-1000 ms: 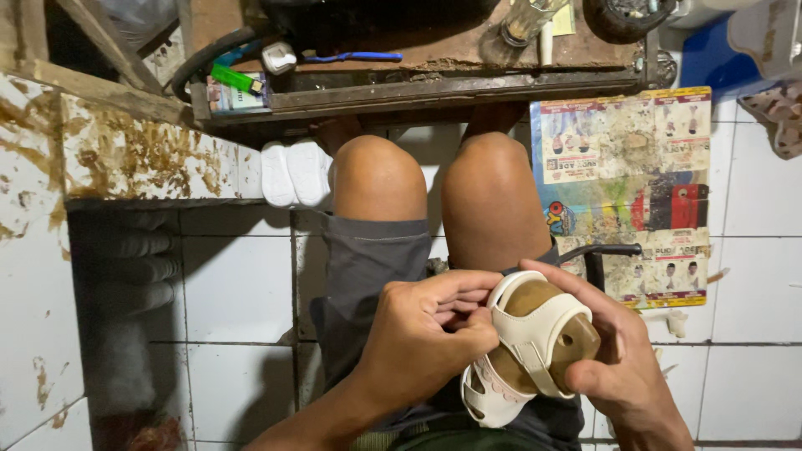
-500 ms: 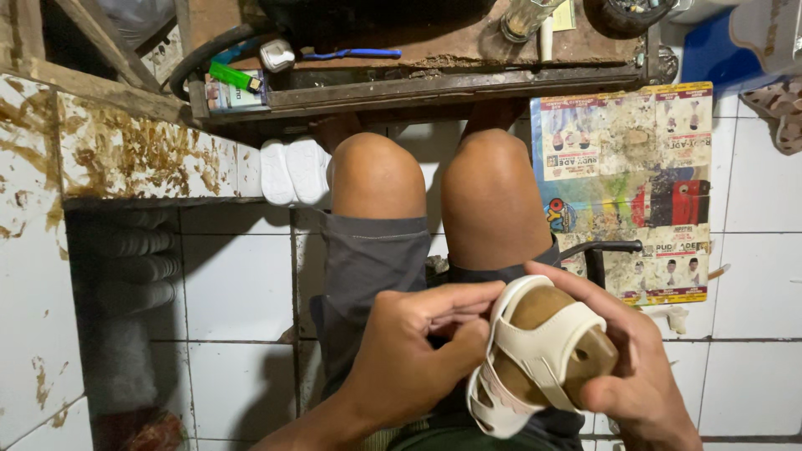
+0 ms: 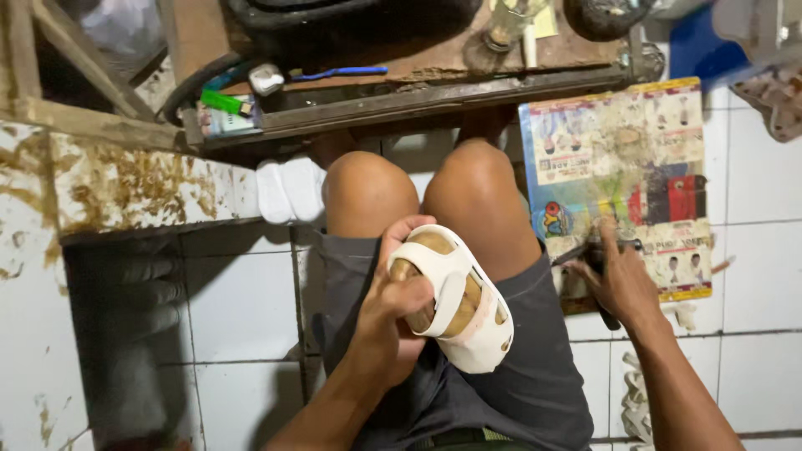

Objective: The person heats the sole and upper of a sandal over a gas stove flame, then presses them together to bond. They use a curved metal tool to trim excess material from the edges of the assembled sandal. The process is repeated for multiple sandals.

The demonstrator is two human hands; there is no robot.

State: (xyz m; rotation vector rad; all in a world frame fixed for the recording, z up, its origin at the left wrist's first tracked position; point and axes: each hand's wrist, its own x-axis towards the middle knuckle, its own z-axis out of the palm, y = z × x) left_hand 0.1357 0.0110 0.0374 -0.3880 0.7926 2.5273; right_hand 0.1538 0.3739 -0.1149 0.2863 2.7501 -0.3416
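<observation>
My left hand (image 3: 393, 292) grips a white strapped sandal (image 3: 455, 301) with a tan insole, resting it on my lap over grey shorts. The sandal lies tilted, its straps facing up. My right hand (image 3: 616, 280) is off to the right, down on a worn printed board (image 3: 618, 159) on the floor, its fingers closed around a dark-handled tool (image 3: 603, 292) whose tip I cannot make out.
A low wooden workbench (image 3: 401, 92) with a green lighter (image 3: 221, 102), a blue pen (image 3: 342, 73) and a bottle runs across the top. Another white sandal (image 3: 288, 190) lies on the tiled floor by my left knee. A stained ledge (image 3: 109, 188) stands at left.
My right hand has let go of the sandal and moved right, down to the tool on the printed board. My left hand alone now holds the sandal, turned more upright on my lap.
</observation>
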